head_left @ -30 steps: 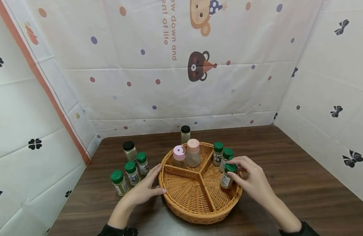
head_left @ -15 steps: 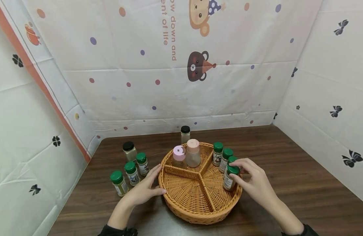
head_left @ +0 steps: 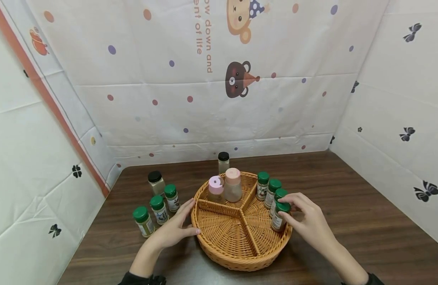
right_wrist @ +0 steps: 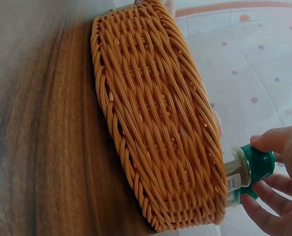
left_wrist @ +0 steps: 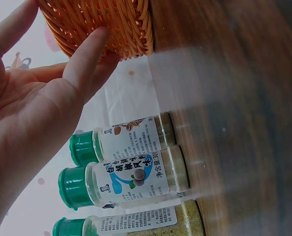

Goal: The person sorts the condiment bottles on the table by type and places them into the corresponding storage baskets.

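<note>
Hands well apart, I worked at opposite sides of a round wicker basket [head_left: 236, 263]: my left hand [head_left: 173, 230] rested with extended fingers against its wall, while my right hand [head_left: 306, 222] pinched the green cap [head_left: 284, 206] of a spice jar [head_left: 277, 223] between thumb and fingers. That jar was inside the right compartment — nearest me in line with three similar jars [head_left: 262, 191]. Lilac-capped [head_left: 216, 191] and pink-capped [head_left: 233, 190] bottles occupied the rear compartment; three green-topped jars [head_left: 162, 215] and a black-capped jar [head_left: 157, 184] stood on the table [head_left: 108, 247] — left of the basket.
</note>
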Action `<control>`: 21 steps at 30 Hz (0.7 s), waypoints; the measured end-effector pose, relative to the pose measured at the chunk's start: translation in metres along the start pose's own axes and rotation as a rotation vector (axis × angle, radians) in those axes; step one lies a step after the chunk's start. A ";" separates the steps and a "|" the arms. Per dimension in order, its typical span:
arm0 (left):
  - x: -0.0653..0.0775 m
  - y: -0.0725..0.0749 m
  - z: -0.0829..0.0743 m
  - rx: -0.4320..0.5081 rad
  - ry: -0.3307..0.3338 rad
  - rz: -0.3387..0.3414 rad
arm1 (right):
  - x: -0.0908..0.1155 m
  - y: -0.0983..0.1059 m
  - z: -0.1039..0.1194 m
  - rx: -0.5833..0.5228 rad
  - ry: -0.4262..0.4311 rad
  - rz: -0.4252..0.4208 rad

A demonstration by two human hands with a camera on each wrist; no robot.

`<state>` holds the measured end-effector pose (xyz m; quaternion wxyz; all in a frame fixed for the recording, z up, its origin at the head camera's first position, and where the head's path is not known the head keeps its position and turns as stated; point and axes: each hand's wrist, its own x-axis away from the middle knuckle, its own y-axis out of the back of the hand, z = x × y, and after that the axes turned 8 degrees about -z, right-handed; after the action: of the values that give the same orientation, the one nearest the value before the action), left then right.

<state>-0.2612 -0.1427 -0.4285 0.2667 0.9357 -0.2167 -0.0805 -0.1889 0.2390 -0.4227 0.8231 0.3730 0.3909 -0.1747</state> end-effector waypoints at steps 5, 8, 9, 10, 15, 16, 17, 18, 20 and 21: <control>0.001 0.000 -0.001 0.003 0.000 0.001 | 0.001 0.000 0.000 0.016 -0.003 -0.002; 0.001 0.000 -0.001 0.002 -0.001 0.000 | 0.002 0.000 0.000 0.022 -0.002 -0.003; 0.001 0.000 -0.001 0.002 -0.001 0.000 | 0.003 0.000 0.000 0.022 -0.001 -0.004; 0.000 0.000 -0.001 0.001 -0.002 -0.001 | 0.003 0.000 0.000 0.024 -0.001 -0.005; 0.000 0.000 0.000 -0.003 -0.001 -0.005 | 0.004 0.000 0.000 0.035 -0.002 -0.011; 0.000 0.000 0.000 -0.004 -0.002 -0.005 | 0.004 0.000 0.000 0.037 -0.003 -0.012; 0.000 0.000 0.000 -0.004 -0.001 -0.005 | 0.004 -0.001 0.000 0.038 -0.003 -0.013; 0.000 0.000 0.000 -0.005 -0.001 -0.006 | 0.004 -0.001 0.000 0.039 -0.003 -0.013; 0.000 0.000 0.000 -0.006 0.001 -0.006 | 0.005 -0.001 -0.001 0.035 -0.002 -0.017; 0.000 0.000 0.000 -0.006 0.001 -0.006 | 0.005 -0.001 -0.001 0.031 -0.002 -0.018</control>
<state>-0.2610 -0.1427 -0.4285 0.2695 0.9355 -0.2135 -0.0814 -0.1867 0.2388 -0.4273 0.8160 0.3821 0.3905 -0.1886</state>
